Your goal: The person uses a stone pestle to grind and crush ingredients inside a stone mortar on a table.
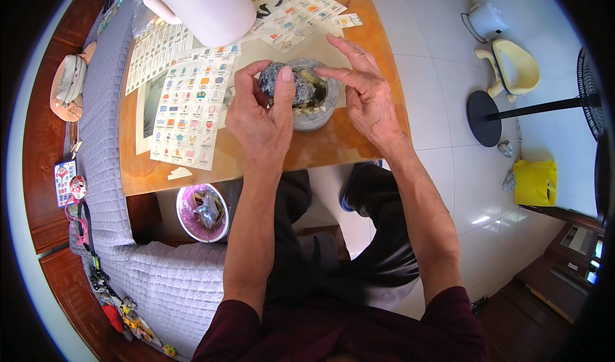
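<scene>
A grey stone mortar stands on the wooden table before me. My left hand grips a dark speckled stone pestle, held tilted over the mortar's left side. Pale yellowish crushed bits cling to the pestle's end and lie inside the bowl. On the far right of the mortar is my right hand, holding nothing that I can see. Its index finger reaches to the mortar's rim, while another finger stands raised and apart. The pestle and my left hand hide part of the bowl.
A white pitcher stands at the table's back left. Picture sheets lie over the wooden table. Below the front edge is a lined waste bin. A black fan stands on the floor at right.
</scene>
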{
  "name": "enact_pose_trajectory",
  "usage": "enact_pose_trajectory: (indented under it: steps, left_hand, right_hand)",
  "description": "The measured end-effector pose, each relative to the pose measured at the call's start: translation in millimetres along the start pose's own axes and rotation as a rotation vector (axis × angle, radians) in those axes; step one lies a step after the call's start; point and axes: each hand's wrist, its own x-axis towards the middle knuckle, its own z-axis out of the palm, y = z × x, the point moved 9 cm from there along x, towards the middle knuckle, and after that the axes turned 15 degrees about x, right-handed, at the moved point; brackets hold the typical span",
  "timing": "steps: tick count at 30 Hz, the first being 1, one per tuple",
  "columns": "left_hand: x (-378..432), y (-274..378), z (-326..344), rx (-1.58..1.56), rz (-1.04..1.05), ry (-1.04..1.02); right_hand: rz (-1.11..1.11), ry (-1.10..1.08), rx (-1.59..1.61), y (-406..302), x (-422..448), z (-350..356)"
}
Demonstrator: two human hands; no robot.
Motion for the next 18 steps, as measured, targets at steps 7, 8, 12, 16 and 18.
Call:
enact_pose_trajectory:
  steps: [7,8,12,16,18]
  left_hand:
    - [0.6,-0.4,-2.0,0.011,-0.003,-0.011]
    - [0.5,-1.1,-2.1,0.010,-0.005,-0.011]
    - [0.3,-0.5,-1.1,0.004,0.005,-0.006]
    - [0.1,1.0,-2.7,0.020,-0.017,-0.010]
    - [1.1,7.9,-4.1,0.093,0.024,0.008]
  right_hand:
    - [-0.045,0.044,-0.015,-15.4,5.0,-2.5]
    - [-0.073,0.024,-0.120,-17.4,5.5,-0.8]
    - [-0.085,-0.028,-0.059,-20.1,4.0,5.3]
    - [-0.081,0.025,0.035,-20.6,7.1,0.5]
    - [-0.022,0.100,0.131,-15.7,9.1,-4.8]
